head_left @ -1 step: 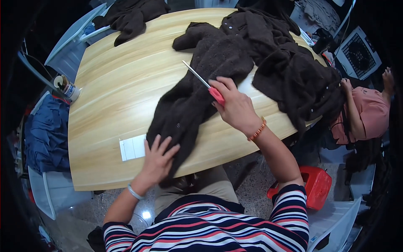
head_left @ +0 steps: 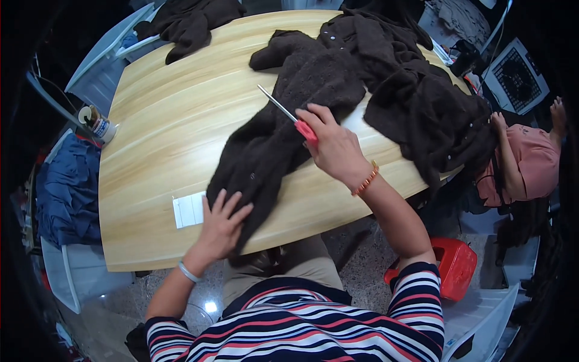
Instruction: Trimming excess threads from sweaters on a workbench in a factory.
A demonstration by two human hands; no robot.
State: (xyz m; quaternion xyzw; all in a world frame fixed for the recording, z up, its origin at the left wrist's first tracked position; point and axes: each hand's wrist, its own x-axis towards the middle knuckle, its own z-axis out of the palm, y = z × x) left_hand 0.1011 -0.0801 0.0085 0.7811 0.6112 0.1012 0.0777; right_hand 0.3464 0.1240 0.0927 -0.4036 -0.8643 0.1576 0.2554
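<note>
The dark brown sweater [head_left: 256,154] lies on the wooden worktop [head_left: 151,151], right in front of you. It stretches from the far middle down to the edge near your lap, and its near end is bunched and narrow. Your left hand [head_left: 222,228] rests on that near end, palm down with the fingers spread out. Your right hand [head_left: 338,148] is over the sweater's right side, with its fingers curled around the red-handled tool [head_left: 306,131]. The tool's thin metal end points up and to the left, over the sweater.

A white paper [head_left: 189,211] lies flat just beside your left hand. On the right, a big heap of brown clothes [head_left: 416,102] touches the sweater. More brown cloth [head_left: 196,30] hangs over the far left corner.

Past the left edge, you have a small jar [head_left: 104,129] and a pile of blue clothes [head_left: 67,187]. A person in a pink shirt [head_left: 531,157] is at the far right. A red can [head_left: 458,268] stands near your right elbow.
</note>
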